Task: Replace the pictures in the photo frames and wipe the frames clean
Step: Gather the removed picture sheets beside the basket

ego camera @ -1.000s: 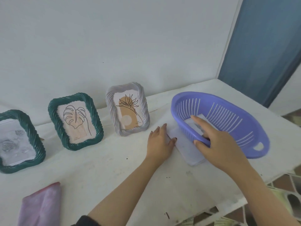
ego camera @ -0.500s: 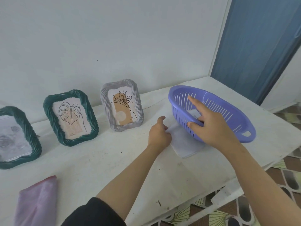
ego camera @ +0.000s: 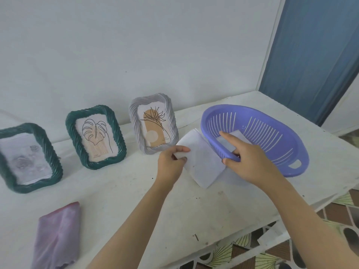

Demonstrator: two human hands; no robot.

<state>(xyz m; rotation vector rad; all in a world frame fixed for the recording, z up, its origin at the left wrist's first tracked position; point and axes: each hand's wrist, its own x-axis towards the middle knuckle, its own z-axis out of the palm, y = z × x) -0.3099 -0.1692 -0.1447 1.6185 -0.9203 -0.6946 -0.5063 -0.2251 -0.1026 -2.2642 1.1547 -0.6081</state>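
Hands meet over a white table [ego camera: 126,191]: your left hand [ego camera: 171,162] pinches the left edge of a stack of white sheets [ego camera: 204,164], whose right edge runs under a purple basket [ego camera: 272,117]. Your right hand [ego camera: 250,162] grips the basket's near rim, forefinger pointing inside. A grey frame [ego camera: 153,123] stands just beyond the sheets, with a leaf-print green frame [ego camera: 95,136] and a second green frame [ego camera: 27,158] further left, and a purple cloth [ego camera: 56,235] near left. Pull before the basket lifts clear and the sheets may crease or tear; a quick sweep left could topple the grey frame.
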